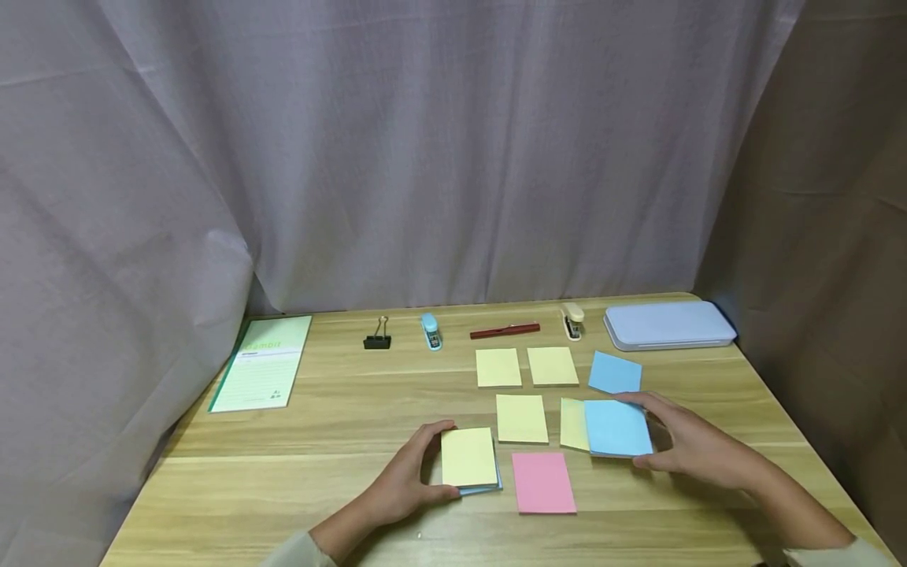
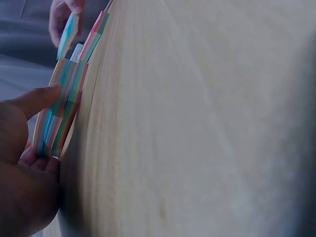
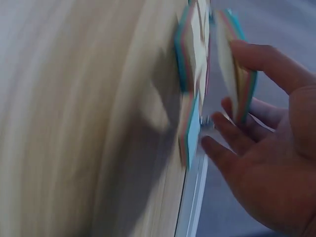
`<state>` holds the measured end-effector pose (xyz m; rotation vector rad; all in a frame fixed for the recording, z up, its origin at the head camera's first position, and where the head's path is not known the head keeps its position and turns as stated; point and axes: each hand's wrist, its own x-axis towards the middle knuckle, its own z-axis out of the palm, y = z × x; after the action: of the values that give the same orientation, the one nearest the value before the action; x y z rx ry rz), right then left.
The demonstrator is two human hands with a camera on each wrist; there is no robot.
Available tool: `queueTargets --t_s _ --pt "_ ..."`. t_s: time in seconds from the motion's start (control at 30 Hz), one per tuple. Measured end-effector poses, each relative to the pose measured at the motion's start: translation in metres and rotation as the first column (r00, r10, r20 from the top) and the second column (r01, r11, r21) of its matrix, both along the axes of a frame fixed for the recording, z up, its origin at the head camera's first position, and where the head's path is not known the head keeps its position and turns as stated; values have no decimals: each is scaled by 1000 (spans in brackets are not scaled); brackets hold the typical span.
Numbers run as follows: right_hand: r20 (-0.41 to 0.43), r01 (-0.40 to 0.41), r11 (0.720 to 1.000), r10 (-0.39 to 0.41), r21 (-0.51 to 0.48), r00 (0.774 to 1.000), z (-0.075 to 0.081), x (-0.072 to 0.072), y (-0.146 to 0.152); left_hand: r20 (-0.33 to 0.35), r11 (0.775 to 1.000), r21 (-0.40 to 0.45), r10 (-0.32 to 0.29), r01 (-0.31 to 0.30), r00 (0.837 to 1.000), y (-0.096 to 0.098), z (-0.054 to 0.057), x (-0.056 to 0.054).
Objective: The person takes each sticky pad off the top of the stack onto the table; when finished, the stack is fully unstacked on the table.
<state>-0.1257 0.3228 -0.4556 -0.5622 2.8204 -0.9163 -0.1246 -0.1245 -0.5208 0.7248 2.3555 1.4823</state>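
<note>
My left hand (image 1: 404, 480) grips a yellow-topped sticky note pad (image 1: 469, 457) between thumb and fingers. Beneath that pad the edge of a blue-topped one (image 1: 489, 490) sticks out; striped pad sides (image 2: 54, 118) show stacked in the left wrist view. My right hand (image 1: 697, 445) pinches a blue-topped sticky note pad (image 1: 618, 428) by its edges, held up off the table as seen in the right wrist view. It partly covers a yellow pad (image 1: 573, 425) in the head view. A pink pad (image 1: 544, 483) lies between the hands.
More yellow pads (image 1: 522, 418) and a blue pad (image 1: 614, 372) lie mid-table. Along the back are a memo notebook (image 1: 262, 364), black binder clip (image 1: 377, 342), blue stapler (image 1: 431, 331), dark red pen (image 1: 505, 331), cream stapler (image 1: 572, 321) and pale blue case (image 1: 669, 324). Curtains surround the table.
</note>
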Motion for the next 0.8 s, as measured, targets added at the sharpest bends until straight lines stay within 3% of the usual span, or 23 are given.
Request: queueTargets --t_s 0.2,0.33,0.57,0.7,0.8 --pt "53 -23 999 20 38 998 -5 -5 50 -9 1000 -7 3 -3 1000 0 -1 0" --pt "66 -24 997 19 80 998 -12 -6 65 -11 1000 -14 4 -5 1000 0 -1 0" --pt "-11 -45 996 46 80 999 -15 -8 67 -14 1000 -18 8 -8 1000 0 0 -1" --pt "-86 -83 993 90 82 992 -7 -11 61 -16 1000 -17 7 -8 1000 0 -1 -1" --pt "-91 -89 992 98 92 991 1 -13 50 -22 1000 -19 7 -7 1000 0 -1 -2"
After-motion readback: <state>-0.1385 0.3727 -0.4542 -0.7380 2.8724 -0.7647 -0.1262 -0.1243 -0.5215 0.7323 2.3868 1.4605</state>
